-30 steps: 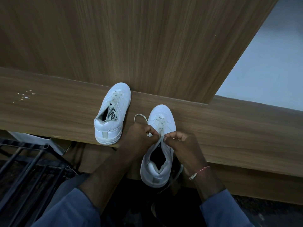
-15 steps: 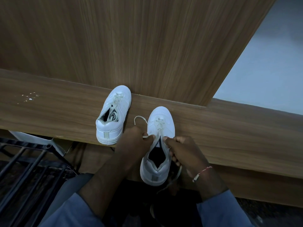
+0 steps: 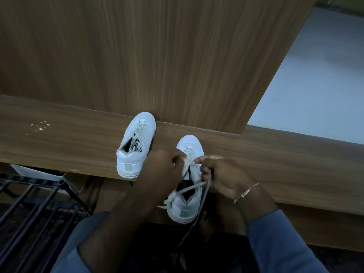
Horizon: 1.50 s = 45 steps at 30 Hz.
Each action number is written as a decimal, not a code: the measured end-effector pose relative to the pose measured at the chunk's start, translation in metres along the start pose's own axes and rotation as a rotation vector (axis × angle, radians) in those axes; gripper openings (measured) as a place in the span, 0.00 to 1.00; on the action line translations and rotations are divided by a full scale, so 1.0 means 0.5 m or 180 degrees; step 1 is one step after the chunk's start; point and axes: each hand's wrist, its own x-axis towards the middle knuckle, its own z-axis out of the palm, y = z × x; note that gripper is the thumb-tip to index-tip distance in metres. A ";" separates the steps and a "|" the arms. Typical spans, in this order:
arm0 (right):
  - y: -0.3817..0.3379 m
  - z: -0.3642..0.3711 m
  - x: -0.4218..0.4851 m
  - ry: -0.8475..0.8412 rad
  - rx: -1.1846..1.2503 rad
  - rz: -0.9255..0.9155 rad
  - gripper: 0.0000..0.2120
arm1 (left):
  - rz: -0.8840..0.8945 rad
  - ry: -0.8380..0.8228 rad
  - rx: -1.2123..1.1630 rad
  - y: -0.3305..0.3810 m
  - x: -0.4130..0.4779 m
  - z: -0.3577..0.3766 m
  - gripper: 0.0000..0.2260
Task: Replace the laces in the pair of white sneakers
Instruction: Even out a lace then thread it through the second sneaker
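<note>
Two white sneakers stand on a wooden ledge (image 3: 275,166). The left sneaker (image 3: 136,144) sits apart, its lace loose inside. The right sneaker (image 3: 187,194) hangs partly over the ledge's front edge, heel toward me. My left hand (image 3: 163,168) is curled at the sneaker's left eyelets and pinches the lace there. My right hand (image 3: 222,176) pinches the pale lace (image 3: 204,194) at the right eyelets. One lace end crosses the sneaker's opening to the left, another dangles down past the heel.
A tall wooden panel (image 3: 157,56) rises right behind the ledge. A black metal rack (image 3: 33,209) stands low on the left. Pale floor (image 3: 315,85) shows at the upper right. White specks (image 3: 40,127) lie on the ledge's left part.
The lace loop that lay left of the right sneaker's toe is gone. Both lace ends now trail back over the opening and below the heel. My hands have shifted slightly up the sneaker.
</note>
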 end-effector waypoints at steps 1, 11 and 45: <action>-0.008 -0.005 -0.006 0.0022 -0.0061 -0.0080 0.10 | 0.0031 0.0232 0.0125 -0.026 0.020 0.005 0.10; -0.039 -0.024 -0.102 0.0503 -0.0801 -0.0875 0.16 | 0.0773 -0.0101 0.0559 -0.060 0.094 0.120 0.10; 0.078 -0.059 -0.158 -0.0452 0.0181 -0.0977 0.12 | 0.2116 -0.0434 0.1208 0.040 0.040 0.101 0.10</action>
